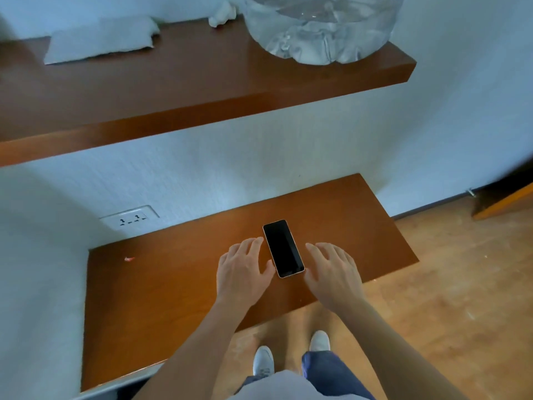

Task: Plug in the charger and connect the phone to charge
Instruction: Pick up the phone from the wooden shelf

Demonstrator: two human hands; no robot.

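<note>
A phone (283, 248) with a dark screen and pale edge lies face up on the low wooden table (173, 284), near its front right part. My left hand (245, 269) hovers just left of the phone, fingers spread, thumb close to the phone's lower edge. My right hand (334, 269) is spread just right of it. Neither hand holds anything. A white wall socket (131, 218) with two outlets sits in the wall just above the table's back left. No charger or cable is in view.
A wooden shelf (202, 90) above carries a folded white cloth (101, 39), a crumpled white cloth (222, 14) and a large clear plastic bag (320, 27). A small red scrap (129, 258) lies on the table. Wooden floor and my shoes (288, 353) are below.
</note>
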